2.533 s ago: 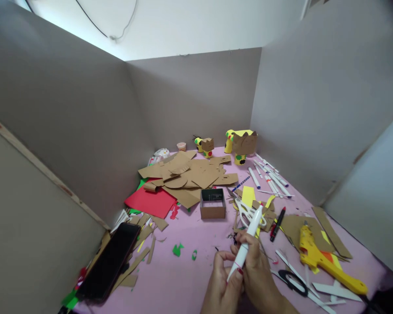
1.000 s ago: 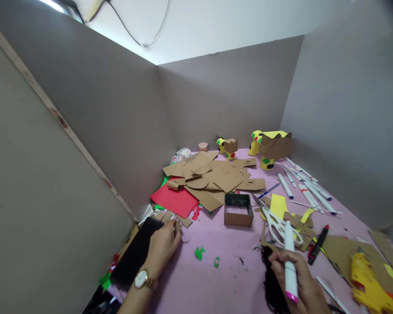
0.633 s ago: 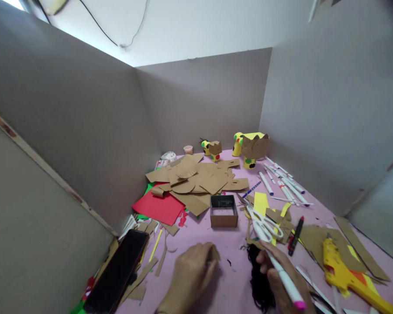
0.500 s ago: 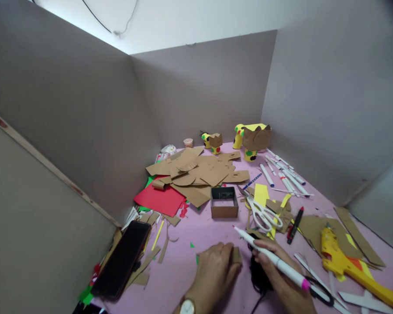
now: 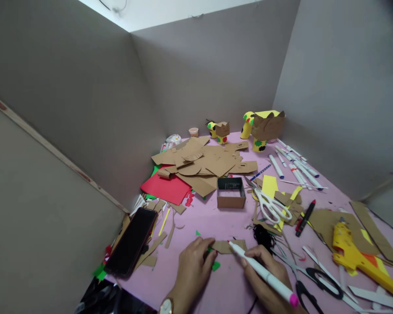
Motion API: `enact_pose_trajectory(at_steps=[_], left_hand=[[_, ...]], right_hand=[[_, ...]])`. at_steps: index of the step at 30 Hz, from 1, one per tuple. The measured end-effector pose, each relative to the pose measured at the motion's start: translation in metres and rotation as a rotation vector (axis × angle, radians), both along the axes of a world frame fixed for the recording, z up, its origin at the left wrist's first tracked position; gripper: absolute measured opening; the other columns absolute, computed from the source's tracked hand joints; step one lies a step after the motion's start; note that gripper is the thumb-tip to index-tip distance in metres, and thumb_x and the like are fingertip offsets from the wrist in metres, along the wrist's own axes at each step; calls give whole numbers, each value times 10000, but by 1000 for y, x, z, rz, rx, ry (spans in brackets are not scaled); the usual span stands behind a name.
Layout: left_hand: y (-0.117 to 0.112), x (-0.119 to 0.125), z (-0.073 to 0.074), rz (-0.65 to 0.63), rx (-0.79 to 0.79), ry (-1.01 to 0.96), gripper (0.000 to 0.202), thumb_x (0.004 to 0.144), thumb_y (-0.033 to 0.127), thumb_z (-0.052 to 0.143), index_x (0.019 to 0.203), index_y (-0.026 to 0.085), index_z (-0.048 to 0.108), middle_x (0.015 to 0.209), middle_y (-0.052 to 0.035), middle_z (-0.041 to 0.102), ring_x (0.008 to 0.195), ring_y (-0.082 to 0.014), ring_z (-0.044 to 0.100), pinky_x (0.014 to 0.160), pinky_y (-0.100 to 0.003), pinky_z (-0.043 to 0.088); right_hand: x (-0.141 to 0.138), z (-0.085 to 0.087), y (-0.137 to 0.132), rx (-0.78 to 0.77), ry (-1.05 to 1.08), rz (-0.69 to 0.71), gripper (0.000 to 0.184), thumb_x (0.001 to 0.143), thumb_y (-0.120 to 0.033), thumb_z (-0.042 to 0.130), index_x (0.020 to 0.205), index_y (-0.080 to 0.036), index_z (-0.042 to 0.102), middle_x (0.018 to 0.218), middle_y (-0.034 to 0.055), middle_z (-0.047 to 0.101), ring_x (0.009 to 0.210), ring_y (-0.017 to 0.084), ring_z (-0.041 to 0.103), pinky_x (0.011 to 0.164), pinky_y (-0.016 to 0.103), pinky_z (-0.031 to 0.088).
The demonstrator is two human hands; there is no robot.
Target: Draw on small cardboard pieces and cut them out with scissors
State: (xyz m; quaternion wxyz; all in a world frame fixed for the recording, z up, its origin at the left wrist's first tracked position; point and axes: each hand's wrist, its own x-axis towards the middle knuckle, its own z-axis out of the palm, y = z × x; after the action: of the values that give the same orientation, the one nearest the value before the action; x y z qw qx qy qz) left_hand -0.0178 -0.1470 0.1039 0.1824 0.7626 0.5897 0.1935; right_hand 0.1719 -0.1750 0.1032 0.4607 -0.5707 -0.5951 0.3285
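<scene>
A white felt-tip marker (image 5: 265,272) with a pink end is gripped in my right hand (image 5: 265,279). Its tip points up and left, at or just over a small cardboard strip (image 5: 224,247) that lies on the table. At the strip's left end, my left hand (image 5: 193,266) holds it between thumb and fingers. Small green paper scraps (image 5: 215,265) lie under and beside that hand. Just beyond my right hand is a bundle of black yarn (image 5: 263,237). Black-handled scissors (image 5: 324,281) rest to its right, partly among white strips.
An open cardboard box frame (image 5: 231,202) stands ahead, beside white-handled scissors (image 5: 271,207). A yellow glue gun (image 5: 356,257) lies right, a phone (image 5: 131,242) left. Behind are cardboard pieces (image 5: 199,163), red paper (image 5: 165,187), several markers (image 5: 301,168) and spotted yellow paper figures (image 5: 260,144).
My left hand has shifted left, uncovering more of the cardboard strip. The marker's tip has come down to the strip. The view has tilted down, and the black yarn and black-handled scissors show more fully.
</scene>
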Motion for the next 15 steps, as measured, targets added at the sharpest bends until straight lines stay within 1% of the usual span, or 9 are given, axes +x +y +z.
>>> enact_pose_trajectory(at_steps=[3,6,10,13,15], left_hand=[[1,4,3,9,-24,-17,203,846,216,557,1027,202,646,920,-50,687,872,-215,636,768,-323,481],[2,6,5,37,-47,-46,189,817,228,602,1000,204,645,924,-39,691,867,-213,639,768,-316,472],[2,8,7,62,-58,-24,144,786,224,638,929,210,634,884,-19,694,832,-206,644,711,-289,469],[1,6,8,83,-29,14,91,797,224,617,888,221,622,851,0,691,797,-187,648,680,-267,469],[4,1,9,113,-6,37,118,803,241,609,919,224,617,878,0,695,811,-177,650,708,-256,475]], right_hand=[[0,-1,-1,21,-27,30,173,823,-373,531,751,-220,571,497,-62,502,399,115,485,411,202,383],[1,-3,-2,46,-40,25,177,824,-374,526,760,-217,580,539,-38,560,429,125,528,436,208,407],[1,-8,-5,82,-42,-51,214,822,-420,530,767,-227,604,538,-31,601,428,133,551,451,212,432],[0,-10,-9,82,-73,-140,290,800,-512,538,750,-239,621,494,-38,606,407,145,561,447,225,438],[0,-10,-10,84,-91,-183,360,787,-587,517,739,-246,623,487,-38,614,395,151,564,441,234,442]])
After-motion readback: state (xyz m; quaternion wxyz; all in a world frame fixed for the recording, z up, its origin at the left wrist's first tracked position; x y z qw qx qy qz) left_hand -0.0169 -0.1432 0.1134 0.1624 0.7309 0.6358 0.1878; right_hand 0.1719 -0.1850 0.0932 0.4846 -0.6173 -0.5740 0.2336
